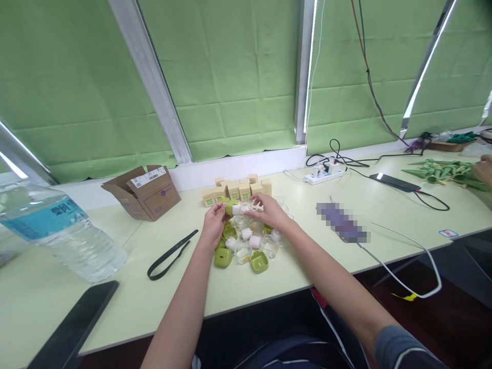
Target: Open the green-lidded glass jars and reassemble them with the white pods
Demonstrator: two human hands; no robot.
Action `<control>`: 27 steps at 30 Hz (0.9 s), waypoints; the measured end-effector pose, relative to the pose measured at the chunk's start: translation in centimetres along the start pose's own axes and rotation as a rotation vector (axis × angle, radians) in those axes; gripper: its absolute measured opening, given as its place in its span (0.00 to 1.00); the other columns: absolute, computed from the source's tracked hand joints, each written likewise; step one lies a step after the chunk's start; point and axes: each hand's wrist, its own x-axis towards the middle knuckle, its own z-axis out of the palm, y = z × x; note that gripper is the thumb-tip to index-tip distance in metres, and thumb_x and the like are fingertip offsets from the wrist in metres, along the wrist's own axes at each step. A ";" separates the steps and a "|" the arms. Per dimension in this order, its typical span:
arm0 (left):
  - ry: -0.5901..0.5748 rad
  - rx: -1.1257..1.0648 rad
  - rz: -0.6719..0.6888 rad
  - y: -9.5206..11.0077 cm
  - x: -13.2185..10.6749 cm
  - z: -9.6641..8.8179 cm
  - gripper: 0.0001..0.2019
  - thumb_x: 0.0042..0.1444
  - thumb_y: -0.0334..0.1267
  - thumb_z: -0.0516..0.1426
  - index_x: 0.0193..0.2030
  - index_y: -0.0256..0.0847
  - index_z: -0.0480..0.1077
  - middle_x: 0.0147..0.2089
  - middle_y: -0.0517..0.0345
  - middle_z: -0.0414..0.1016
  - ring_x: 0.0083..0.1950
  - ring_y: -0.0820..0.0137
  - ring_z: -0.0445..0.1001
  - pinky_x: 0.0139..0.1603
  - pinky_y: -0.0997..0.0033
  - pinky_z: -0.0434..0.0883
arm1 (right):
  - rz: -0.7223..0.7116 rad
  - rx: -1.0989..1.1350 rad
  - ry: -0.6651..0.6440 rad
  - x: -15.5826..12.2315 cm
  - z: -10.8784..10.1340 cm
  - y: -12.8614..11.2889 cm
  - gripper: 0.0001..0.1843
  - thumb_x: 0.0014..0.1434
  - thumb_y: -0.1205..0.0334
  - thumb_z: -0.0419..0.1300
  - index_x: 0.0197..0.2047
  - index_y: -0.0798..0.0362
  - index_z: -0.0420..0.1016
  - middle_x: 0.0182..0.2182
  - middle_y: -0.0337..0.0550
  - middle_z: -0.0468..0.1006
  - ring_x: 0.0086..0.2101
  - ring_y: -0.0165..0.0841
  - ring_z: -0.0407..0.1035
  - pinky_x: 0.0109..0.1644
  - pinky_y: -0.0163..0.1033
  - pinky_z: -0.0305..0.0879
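Observation:
My left hand (215,224) pinches a small green plastic case (229,207) with a white block-like piece (237,209) at its open side. Close beside it, my right hand (270,211) has its fingers curled round a small pale, see-through piece (245,207), which they partly hide. Below both hands lies a loose pile of parts. It holds green square cases (259,261), clear plastic covers (243,255) and more white pieces (254,242). Small tan cartons (245,192) with window cut-outs stand in rows just behind the pile.
An open brown cardboard box (154,197), a black strap (169,259), a large water bottle (65,230) and a black phone (77,323) are on the left. To the right are a power strip (325,175), cables, another phone (395,182), green cone-shaped items (442,171) and another person's hand (484,170).

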 end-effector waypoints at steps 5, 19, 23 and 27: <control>0.047 -0.090 -0.045 -0.1 0.1 -0.4 0.13 0.50 0.40 0.63 0.40 0.39 0.68 0.37 0.57 0.76 0.35 0.73 0.76 0.41 0.69 0.74 | 0.070 0.025 0.177 0.2 -0.9 0.9 0.28 0.51 0.42 0.66 0.47 0.52 0.69 0.44 0.45 0.75 0.38 0.35 0.68 0.43 0.40 0.64; 0.038 -0.053 -0.086 0.0 -0.2 -0.2 0.14 0.48 0.43 0.64 0.37 0.38 0.67 0.34 0.56 0.77 0.33 0.70 0.77 0.39 0.66 0.74 | 0.210 -0.221 0.041 2.9 -0.4 3.9 0.25 0.56 0.43 0.63 0.47 0.55 0.75 0.44 0.50 0.78 0.44 0.40 0.71 0.47 0.40 0.63; 0.030 -0.071 -0.110 0.0 -0.2 -0.1 0.15 0.48 0.42 0.65 0.37 0.38 0.67 0.34 0.56 0.77 0.33 0.69 0.78 0.39 0.67 0.74 | 0.240 -0.258 -0.037 4.4 -0.1 4.5 0.26 0.58 0.46 0.62 0.55 0.53 0.72 0.45 0.50 0.79 0.44 0.39 0.72 0.46 0.39 0.63; 0.014 -0.043 -0.106 0.0 -0.3 -0.1 0.16 0.47 0.44 0.65 0.37 0.38 0.67 0.34 0.55 0.78 0.35 0.68 0.78 0.39 0.66 0.75 | 0.295 -0.381 -0.151 5.0 0.3 4.4 0.19 0.60 0.48 0.60 0.49 0.49 0.76 0.45 0.49 0.79 0.45 0.41 0.72 0.46 0.41 0.64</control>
